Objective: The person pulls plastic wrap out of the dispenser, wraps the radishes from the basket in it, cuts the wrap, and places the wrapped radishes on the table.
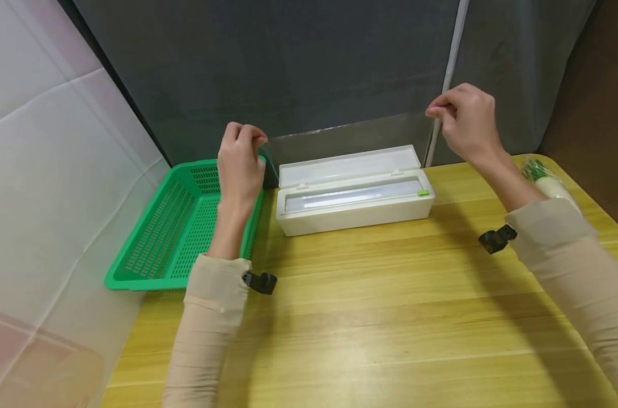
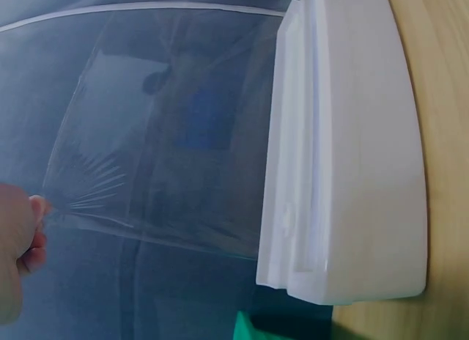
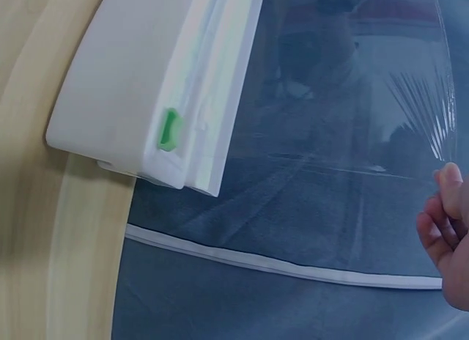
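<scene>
A sheet of clear cling film [image 2: 146,142] stretches up from a white cling film dispenser [image 1: 357,218] at the back of the table. My left hand [image 1: 241,164] pinches one corner of the film between thumb and fingers, with creases fanning out from the grip in the left wrist view. At the opposite corner, my right hand [image 1: 467,119] pinches the film the same way, held higher in the head view. The dispenser's lid [image 1: 350,166] stands raised, showing the roll [image 1: 355,195] inside. A small green slide cutter [image 3: 169,130] sits at the dispenser's right end.
On the left stands a green plastic basket [image 1: 145,284], partly behind my left forearm. A white vegetable with green leaves [image 1: 551,184] lies at the right, partly covered by my right arm. A dark grey curtain [image 1: 288,62] hangs behind the wooden table [image 1: 360,317].
</scene>
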`<state>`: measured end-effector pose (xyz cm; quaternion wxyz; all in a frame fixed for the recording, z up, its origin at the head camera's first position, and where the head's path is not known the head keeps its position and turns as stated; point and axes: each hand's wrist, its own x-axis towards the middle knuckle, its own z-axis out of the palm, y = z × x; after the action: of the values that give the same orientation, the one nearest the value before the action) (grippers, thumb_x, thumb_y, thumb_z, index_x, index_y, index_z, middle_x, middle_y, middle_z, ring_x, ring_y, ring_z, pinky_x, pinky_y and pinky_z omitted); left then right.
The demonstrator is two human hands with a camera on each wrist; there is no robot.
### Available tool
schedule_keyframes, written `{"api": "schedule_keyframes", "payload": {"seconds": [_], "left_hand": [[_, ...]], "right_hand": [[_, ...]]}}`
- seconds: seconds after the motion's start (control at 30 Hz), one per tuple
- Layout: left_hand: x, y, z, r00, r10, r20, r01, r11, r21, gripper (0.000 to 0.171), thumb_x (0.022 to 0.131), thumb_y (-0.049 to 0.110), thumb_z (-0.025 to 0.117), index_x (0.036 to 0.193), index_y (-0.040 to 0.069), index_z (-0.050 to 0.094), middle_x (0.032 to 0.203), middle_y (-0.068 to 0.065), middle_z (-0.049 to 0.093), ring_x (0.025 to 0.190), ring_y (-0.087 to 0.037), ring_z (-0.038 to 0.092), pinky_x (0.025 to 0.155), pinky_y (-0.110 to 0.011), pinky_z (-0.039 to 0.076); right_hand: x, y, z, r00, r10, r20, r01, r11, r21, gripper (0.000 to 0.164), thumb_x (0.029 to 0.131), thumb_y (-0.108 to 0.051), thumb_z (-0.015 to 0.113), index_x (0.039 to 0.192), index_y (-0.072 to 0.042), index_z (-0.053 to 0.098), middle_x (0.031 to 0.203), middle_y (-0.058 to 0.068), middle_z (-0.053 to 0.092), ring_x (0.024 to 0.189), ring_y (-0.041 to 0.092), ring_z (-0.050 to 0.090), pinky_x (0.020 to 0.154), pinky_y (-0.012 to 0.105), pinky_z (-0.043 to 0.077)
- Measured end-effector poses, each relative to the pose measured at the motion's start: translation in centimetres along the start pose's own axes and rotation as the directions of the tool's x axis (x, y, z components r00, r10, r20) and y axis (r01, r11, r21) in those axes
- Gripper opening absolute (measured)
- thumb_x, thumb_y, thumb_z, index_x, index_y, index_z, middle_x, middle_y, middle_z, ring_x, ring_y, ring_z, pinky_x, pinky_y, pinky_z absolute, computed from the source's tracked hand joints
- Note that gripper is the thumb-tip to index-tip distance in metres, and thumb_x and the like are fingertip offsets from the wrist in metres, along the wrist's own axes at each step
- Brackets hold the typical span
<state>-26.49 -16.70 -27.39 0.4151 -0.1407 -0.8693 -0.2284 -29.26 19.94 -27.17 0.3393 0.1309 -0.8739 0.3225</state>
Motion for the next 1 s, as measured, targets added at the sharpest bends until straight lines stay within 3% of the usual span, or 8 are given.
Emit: {"api": "schedule_keyframes", "payload": {"seconds": [0.43, 1.0], "left_hand": [[1.1, 0.2, -1.0, 0.996, 0.07, -0.053, -0.071, 0.997, -0.006, 0.025, 0.104, 0.013, 0.053, 0.099, -0.006, 0.068, 0.101, -0.023, 0.059, 0.089, -0.038, 0.059, 0.075, -0.045, 0.052], [2.0, 1.0, -2.3, 0.996, 0.035, -0.084, -0.037, 0.999, -0.02, 0.021, 0.104, 0.007, 0.053, 0.1, -0.008, 0.068, 0.104, -0.023, 0.059, 0.094, -0.036, 0.059, 0.085, -0.042, 0.052]], "right_hand": [[0.6, -1.1, -1.1, 0.999, 0.01, -0.038, -0.01, 1.0, -0.008, 0.023, 0.1, -0.012, 0.063, 0.105, 0.008, 0.074, 0.102, 0.022, 0.065, 0.086, 0.017, 0.047, 0.076, 0.02, 0.037], [1.5, -1.8, -2.0, 0.996, -0.03, -0.087, 0.028, 0.999, -0.025, 0.026, 0.102, -0.016, 0.061, 0.106, 0.006, 0.075, 0.103, 0.02, 0.066, 0.084, 0.009, 0.043, 0.078, 0.018, 0.039]]}}
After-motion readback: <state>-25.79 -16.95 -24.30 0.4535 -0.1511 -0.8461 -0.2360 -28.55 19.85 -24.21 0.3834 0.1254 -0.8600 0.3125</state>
